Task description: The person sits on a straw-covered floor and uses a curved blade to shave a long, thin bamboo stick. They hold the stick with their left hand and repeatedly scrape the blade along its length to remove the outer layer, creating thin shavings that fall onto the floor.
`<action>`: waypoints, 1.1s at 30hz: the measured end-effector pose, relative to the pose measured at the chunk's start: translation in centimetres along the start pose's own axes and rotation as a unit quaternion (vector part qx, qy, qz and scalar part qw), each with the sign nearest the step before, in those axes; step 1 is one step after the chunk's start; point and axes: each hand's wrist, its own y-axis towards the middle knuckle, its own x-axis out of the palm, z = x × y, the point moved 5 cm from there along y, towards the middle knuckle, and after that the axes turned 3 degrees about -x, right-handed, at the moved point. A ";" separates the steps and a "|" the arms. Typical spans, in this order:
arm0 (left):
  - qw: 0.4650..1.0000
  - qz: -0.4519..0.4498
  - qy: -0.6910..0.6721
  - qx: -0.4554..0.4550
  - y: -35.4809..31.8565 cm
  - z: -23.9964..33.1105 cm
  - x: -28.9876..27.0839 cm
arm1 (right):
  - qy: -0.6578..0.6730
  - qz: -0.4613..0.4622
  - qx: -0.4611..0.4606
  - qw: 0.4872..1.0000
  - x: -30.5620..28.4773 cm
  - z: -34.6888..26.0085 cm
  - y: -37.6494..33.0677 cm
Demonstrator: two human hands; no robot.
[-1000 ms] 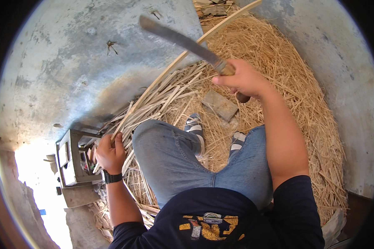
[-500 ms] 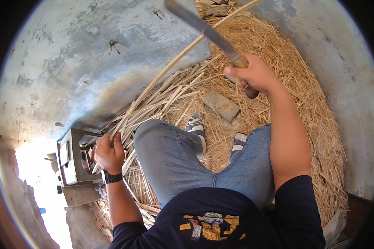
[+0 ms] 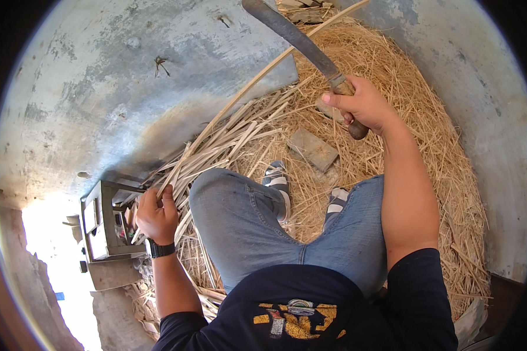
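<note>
A machete (image 3: 301,44) with a long dark blade and a wooden handle is gripped in my right hand (image 3: 363,105), its tip pointing to the far left. My left hand (image 3: 157,216), with a black watch on the wrist, is closed around the near end of a long pale wooden strip (image 3: 240,92). That strip slants up and away to the far right, and the blade crosses over it in the picture. Whether blade and strip touch, I cannot tell. Beneath the strip, many split strips (image 3: 234,131) lie in a loose pile by my left knee.
Thin shavings (image 3: 427,152) cover the floor ahead and to the right. A flat block (image 3: 312,149) lies in front of my feet. Worn walls (image 3: 129,76) close in on both sides. At the left stands a small wooden frame (image 3: 102,219) beside a bright opening.
The machete and my right hand have shifted slightly right, and the blade's angle has changed a little. My left hand and the strip have barely moved.
</note>
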 end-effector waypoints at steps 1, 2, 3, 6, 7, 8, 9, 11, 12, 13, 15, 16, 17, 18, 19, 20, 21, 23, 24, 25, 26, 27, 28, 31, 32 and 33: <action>1.000 0.000 0.001 0.004 0.1 0.1 0.0 | -0.011 -0.011 -0.001 1.000 0.4 0.5 0.3; 1.000 -0.001 0.003 0.008 0.1 0.2 0.1 | -0.023 -0.023 -0.002 0.999 0.9 0.2 0.3; 1.000 -0.008 0.001 0.004 0.2 0.3 0.2 | -0.053 -0.044 0.001 0.998 1.8 0.0 0.1; 1.000 -0.027 0.000 -0.004 0.4 0.9 0.6 | -0.127 -0.096 -0.006 0.987 3.9 -0.5 -0.2; 0.999 -0.032 0.001 -0.008 0.4 1.1 0.7 | -0.142 -0.108 -0.019 0.984 4.2 -0.1 0.0; 0.999 -0.037 0.005 -0.011 0.4 1.1 0.6 | -0.156 -0.120 -0.032 0.980 4.5 0.0 0.2; 0.999 -0.042 0.003 -0.014 0.4 1.0 0.5 | -0.137 -0.100 -0.026 0.985 3.9 -0.1 0.2; 0.998 -0.051 -0.002 -0.021 0.5 0.8 0.5 | -0.099 -0.057 -0.013 0.993 2.1 -0.2 0.1; 0.998 -0.060 -0.004 -0.020 0.6 0.9 0.7 | -0.091 -0.054 -0.010 0.994 2.0 -0.1 0.2; 0.997 -0.070 -0.005 -0.019 0.9 1.1 0.9 | -0.082 -0.049 -0.006 0.995 1.8 0.0 0.2; 0.996 -0.091 -0.006 -0.018 2.1 1.7 1.6 | -0.078 -0.055 0.001 0.995 2.4 -0.3 0.2; 0.994 -0.105 -0.004 -0.018 3.0 2.4 2.3 | -0.081 -0.064 0.007 0.995 3.5 -0.3 0.2; 0.993 -0.117 -0.002 -0.016 4.2 3.2 2.9 | -0.085 -0.072 0.010 0.994 4.0 -0.4 0.1; 0.993 -0.120 -0.019 -0.013 5.3 4.1 3.7 | -0.086 -0.073 -0.001 0.994 3.8 -0.6 0.0; 0.992 -0.123 -0.036 -0.009 6.6 5.1 4.4 | -0.087 -0.074 -0.011 0.993 3.5 -0.8 0.0; 0.991 -0.125 -0.052 -0.005 8.1 6.1 5.0 | -0.087 -0.075 -0.024 0.993 3.1 -1.1 0.1; 0.989 -0.143 -0.037 -0.024 9.5 6.7 5.7 | -0.056 -0.036 -0.026 0.997 1.8 -1.1 0.3; 0.983 -0.174 -0.063 0.007 12.5 8.7 7.1 | 0.006 0.045 -0.029 0.999 -1.4 -0.7 0.2; 0.978 -0.192 -0.076 0.022 13.6 9.7 7.9 | 0.012 0.067 -0.024 0.997 -2.0 -0.6 0.2; 0.975 -0.202 -0.094 0.019 14.5 10.5 8.8 | 0.017 0.089 -0.019 0.996 -2.5 -0.6 0.1; 0.973 -0.206 -0.104 0.018 14.7 11.4 9.7 | 0.024 0.112 -0.011 0.993 -3.0 -0.4 -0.1; 0.971 -0.209 -0.114 0.017 14.9 12.2 10.6 | -0.009 0.104 0.015 0.994 -2.4 -0.4 -0.3; 0.969 -0.213 -0.124 0.016 15.0 12.9 11.5 | -0.046 0.073 0.003 0.996 -1.9 -0.3 0.1; 0.964 -0.230 -0.131 0.021 14.3 13.4 13.7 | -0.152 0.002 0.003 0.988 -0.1 -0.3 0.3; 0.963 -0.234 -0.133 0.026 13.9 13.3 14.1 | -0.136 0.017 0.017 0.990 -0.6 -0.2 0.3; 0.961 -0.233 -0.143 0.031 13.8 13.0 14.7 | -0.121 0.031 0.031 0.992 -1.4 0.3 0.5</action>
